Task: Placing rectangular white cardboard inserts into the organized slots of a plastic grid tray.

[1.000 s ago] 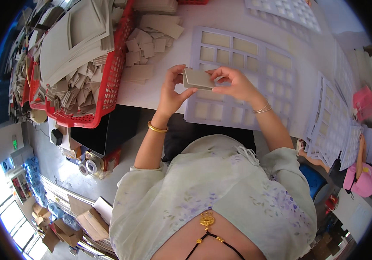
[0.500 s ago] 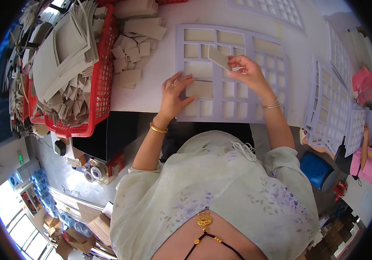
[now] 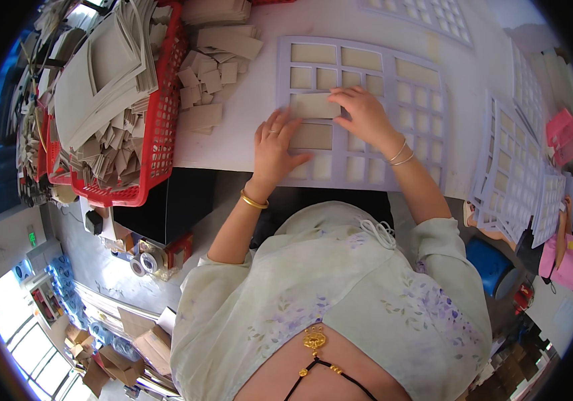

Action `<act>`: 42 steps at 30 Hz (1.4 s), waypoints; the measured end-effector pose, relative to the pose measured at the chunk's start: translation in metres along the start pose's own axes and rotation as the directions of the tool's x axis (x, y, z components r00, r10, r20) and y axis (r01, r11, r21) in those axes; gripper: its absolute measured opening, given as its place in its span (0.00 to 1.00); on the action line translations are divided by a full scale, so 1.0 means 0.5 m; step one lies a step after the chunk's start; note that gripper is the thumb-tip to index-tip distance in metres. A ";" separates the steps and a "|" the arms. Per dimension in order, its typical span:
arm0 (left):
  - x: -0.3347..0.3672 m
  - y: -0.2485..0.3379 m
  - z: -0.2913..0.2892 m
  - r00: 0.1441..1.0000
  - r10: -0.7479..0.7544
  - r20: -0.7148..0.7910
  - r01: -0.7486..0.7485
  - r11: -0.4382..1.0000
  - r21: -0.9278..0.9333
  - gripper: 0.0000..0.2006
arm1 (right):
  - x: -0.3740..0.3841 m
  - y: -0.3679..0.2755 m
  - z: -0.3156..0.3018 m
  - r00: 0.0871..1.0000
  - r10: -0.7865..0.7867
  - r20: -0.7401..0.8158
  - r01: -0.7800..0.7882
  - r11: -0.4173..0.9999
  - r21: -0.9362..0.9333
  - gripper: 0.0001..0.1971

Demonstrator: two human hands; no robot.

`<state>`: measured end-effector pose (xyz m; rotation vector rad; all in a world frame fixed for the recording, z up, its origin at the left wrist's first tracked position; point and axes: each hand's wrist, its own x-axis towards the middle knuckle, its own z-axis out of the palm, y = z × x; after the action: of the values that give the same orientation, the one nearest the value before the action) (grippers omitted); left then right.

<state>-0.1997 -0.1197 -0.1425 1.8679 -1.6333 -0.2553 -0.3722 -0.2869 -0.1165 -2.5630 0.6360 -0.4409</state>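
Pressing down now, both hands are lying flat on the pale grid sheet (image 3: 366,113), while a second ago they were lifted above it and holding one grey card between them. The left hand (image 3: 274,148) is resting with its fingers (image 3: 279,127) spread and flat on a grey rectangular piece (image 3: 310,136) in the sheet. The right hand (image 3: 364,115) is lying with fingers (image 3: 340,97) close together on the edge of another grey piece (image 3: 314,105), just above the first one. Neither hand is pinching anything; they are only pushing. In my judgement the card has come down into the grid, so the work is moving from carrying to seating the pieces in their windows. The sheet is lying on the white surface (image 3: 259,100), near its front edge. Some things are hard to see: the palms are covering parts of both pieces, so I cannot tell if they are sitting fully inside the openings. The red basket (image 3: 159,134) of grey offcuts is cut by the dark rim, and the stacked grid sheets (image 3: 520,174) at the right are bending and blurring there.
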 end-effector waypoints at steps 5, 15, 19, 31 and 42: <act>-0.032 -0.015 -0.016 0.990 -0.071 -0.118 0.062 0.995 -0.080 0.30 | 0.008 -0.004 0.005 0.999 -0.045 0.026 0.046 0.997 -0.056 0.20; -0.047 -0.016 -0.022 0.997 0.074 0.027 -0.076 0.995 0.057 0.17 | 0.012 -0.006 0.020 0.999 -0.008 0.035 0.010 0.998 -0.064 0.20; -0.037 -0.018 -0.018 0.995 0.090 0.044 -0.091 0.995 0.030 0.17 | 0.015 -0.009 0.047 0.999 -0.022 0.034 0.024 0.997 -0.077 0.17; 0.038 -0.012 0.010 0.995 0.100 0.030 -0.103 0.988 0.114 0.21 | -0.018 -0.032 0.053 0.999 -0.034 0.008 0.035 0.957 -0.288 0.08; 0.109 -0.143 -0.045 0.973 0.021 -0.232 0.028 0.979 0.204 0.12 | 0.016 -0.051 0.019 0.961 0.054 0.270 0.056 0.921 -0.385 0.11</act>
<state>-0.1176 -0.1615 -0.1520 1.9690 -1.5422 0.1346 -0.3526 -0.2675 -0.1100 -2.9235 0.6732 0.0592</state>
